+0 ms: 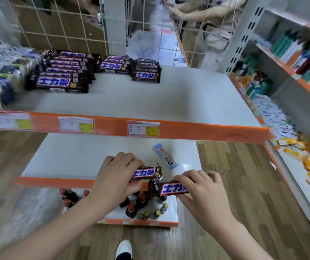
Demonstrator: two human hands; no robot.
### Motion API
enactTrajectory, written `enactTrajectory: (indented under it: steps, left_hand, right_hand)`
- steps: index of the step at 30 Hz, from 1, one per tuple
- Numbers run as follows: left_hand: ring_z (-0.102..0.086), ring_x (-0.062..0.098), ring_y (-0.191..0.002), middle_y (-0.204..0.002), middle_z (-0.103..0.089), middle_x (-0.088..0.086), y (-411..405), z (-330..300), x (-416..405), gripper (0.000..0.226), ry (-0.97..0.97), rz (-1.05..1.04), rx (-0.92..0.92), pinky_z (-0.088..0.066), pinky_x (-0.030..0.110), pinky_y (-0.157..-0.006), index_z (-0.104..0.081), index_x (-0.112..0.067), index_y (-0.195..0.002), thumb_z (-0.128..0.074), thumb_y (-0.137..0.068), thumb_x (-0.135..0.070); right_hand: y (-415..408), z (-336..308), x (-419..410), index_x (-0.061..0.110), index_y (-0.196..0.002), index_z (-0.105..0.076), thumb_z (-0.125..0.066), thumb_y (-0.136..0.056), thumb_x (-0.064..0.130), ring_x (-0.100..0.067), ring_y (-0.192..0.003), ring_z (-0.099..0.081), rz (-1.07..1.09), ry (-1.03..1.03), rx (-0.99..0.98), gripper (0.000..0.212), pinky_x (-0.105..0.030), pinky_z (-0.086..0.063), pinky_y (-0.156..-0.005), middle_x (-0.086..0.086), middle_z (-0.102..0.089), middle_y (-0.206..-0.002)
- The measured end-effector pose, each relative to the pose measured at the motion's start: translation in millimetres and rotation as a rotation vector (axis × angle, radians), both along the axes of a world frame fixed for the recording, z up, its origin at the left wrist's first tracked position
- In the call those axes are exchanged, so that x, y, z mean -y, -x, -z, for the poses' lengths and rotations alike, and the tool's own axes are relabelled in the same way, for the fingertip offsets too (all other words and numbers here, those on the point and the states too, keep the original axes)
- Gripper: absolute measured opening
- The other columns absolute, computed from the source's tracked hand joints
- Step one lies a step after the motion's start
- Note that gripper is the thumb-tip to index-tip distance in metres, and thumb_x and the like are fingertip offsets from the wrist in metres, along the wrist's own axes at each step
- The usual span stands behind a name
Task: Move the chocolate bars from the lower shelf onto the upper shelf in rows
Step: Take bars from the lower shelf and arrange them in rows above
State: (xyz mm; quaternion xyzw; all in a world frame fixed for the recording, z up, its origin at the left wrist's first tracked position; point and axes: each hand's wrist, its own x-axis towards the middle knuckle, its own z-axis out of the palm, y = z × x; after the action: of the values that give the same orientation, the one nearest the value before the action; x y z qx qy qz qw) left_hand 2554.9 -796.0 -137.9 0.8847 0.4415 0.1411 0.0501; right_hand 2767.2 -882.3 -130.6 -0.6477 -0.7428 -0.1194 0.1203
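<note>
Low in the frame's centre, the left hand (116, 175) is gripping a dark brown chocolate bar (144, 173) with a blue-lettered white and red label, fingers curled over it. Just right of it, the right hand (201, 188) is pinching a matching second bar (169, 188). Both are over the lower shelf (71, 156). More bars (62, 81) are lying in rows on the upper shelf (150, 98), upper left.

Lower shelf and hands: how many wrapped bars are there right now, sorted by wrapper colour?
Dark brown bars: 2, one gripped in the left hand (bar), one in the right hand (bar).
Light blue bar: 1, lying on the lower shelf.
Total: 3
</note>
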Motion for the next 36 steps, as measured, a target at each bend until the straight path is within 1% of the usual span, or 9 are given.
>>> enactTrajectory:
  steps: [5,8,11,14,18,22,28,33,36]
  left_hand:
    - [-0.060,0.018,-0.075,-0.083,-0.062,-0.007,4,-32,10,0.035,-0.048,0.057,0.043,-0.045,0.031,-0.063,-0.068,-0.023,-0.091,-0.082,-0.060,-0.035]
    - [-0.059,0.016,-0.076,-0.084,-0.061,-0.009,6,-51,11,0.037,-0.087,0.064,0.073,-0.044,0.029,-0.065,-0.067,-0.025,-0.092,-0.080,-0.060,-0.035]
    - [-0.058,0.014,-0.079,-0.087,-0.060,-0.011,11,-70,8,0.035,-0.136,0.061,0.124,-0.042,0.029,-0.068,-0.066,-0.026,-0.095,-0.078,-0.063,-0.035]
    - [-0.057,0.013,-0.086,-0.093,-0.059,-0.012,18,-85,4,0.031,-0.158,0.035,0.161,-0.034,0.028,-0.076,-0.065,-0.027,-0.100,-0.062,-0.073,-0.042]
    - [-0.055,0.013,-0.088,-0.094,-0.057,-0.012,22,-100,-5,0.035,-0.159,-0.012,0.183,-0.033,0.029,-0.076,-0.064,-0.028,-0.101,-0.051,-0.075,-0.046]
    - [-0.053,0.012,-0.087,-0.093,-0.055,-0.012,25,-105,-16,0.035,-0.147,-0.049,0.219,-0.036,0.029,-0.074,-0.064,-0.027,-0.101,-0.049,-0.076,-0.046]
    - [-0.044,0.007,-0.090,-0.096,-0.055,-0.012,27,-107,-42,0.037,-0.140,-0.072,0.260,-0.028,0.028,-0.074,-0.064,-0.028,-0.103,-0.047,-0.074,-0.044]
    - [-0.051,0.014,-0.090,-0.095,-0.058,-0.010,24,-115,-78,0.038,-0.158,-0.076,0.251,-0.033,0.029,-0.073,-0.065,-0.028,-0.100,-0.046,-0.074,-0.048]
    - [-0.054,0.015,-0.091,-0.095,-0.058,-0.009,25,-117,-104,0.030,-0.143,-0.073,0.263,-0.035,0.031,-0.076,-0.065,-0.028,-0.101,-0.059,-0.075,-0.043]
  right_hand:
    - [0,-32,4,0.025,-0.079,-0.071,-0.089,-0.048,0.023,-0.017,-0.064,-0.061,0.015,-0.085,0.005,0.036,-0.034,-0.048,-0.063,0.008,-0.065,-0.077]
    - [-2,-49,4,0.025,-0.083,-0.071,-0.089,-0.050,0.026,-0.017,-0.066,-0.062,-0.019,-0.124,-0.007,0.037,-0.034,-0.043,-0.067,0.008,-0.066,-0.079]
    - [-5,-68,2,0.027,-0.087,-0.071,-0.089,-0.049,0.030,-0.014,-0.067,-0.062,-0.044,-0.149,-0.031,0.043,-0.033,-0.045,-0.065,0.011,-0.065,-0.081]
    - [-7,-83,-4,0.027,-0.091,-0.071,-0.088,-0.053,0.034,-0.014,-0.070,-0.063,-0.068,-0.194,-0.049,0.042,-0.033,-0.046,-0.066,0.012,-0.065,-0.082]
    - [-7,-96,-16,0.025,-0.094,-0.070,-0.086,-0.060,0.035,-0.017,-0.071,-0.062,-0.084,-0.239,-0.054,0.038,-0.035,-0.046,-0.068,0.010,-0.065,-0.083]
    - [-7,-104,-30,0.024,-0.093,-0.071,-0.086,-0.060,0.032,-0.020,-0.073,-0.064,-0.095,-0.263,-0.065,0.036,-0.037,-0.046,-0.067,0.008,-0.066,-0.084]
    - [-9,-117,-59,0.024,-0.094,-0.071,-0.087,-0.058,0.034,-0.018,-0.071,-0.065,-0.106,-0.251,-0.042,0.040,-0.037,-0.047,-0.069,0.008,-0.068,-0.086]
    - [-10,-127,-89,0.024,-0.096,-0.071,-0.089,-0.056,0.029,-0.020,-0.075,-0.065,-0.098,-0.252,-0.017,0.044,-0.040,-0.048,-0.071,0.006,-0.068,-0.089]
    - [-12,-129,-111,0.023,-0.095,-0.072,-0.089,-0.055,0.029,-0.020,-0.075,-0.066,-0.070,-0.257,-0.013,0.043,-0.041,-0.049,-0.070,0.005,-0.069,-0.088]
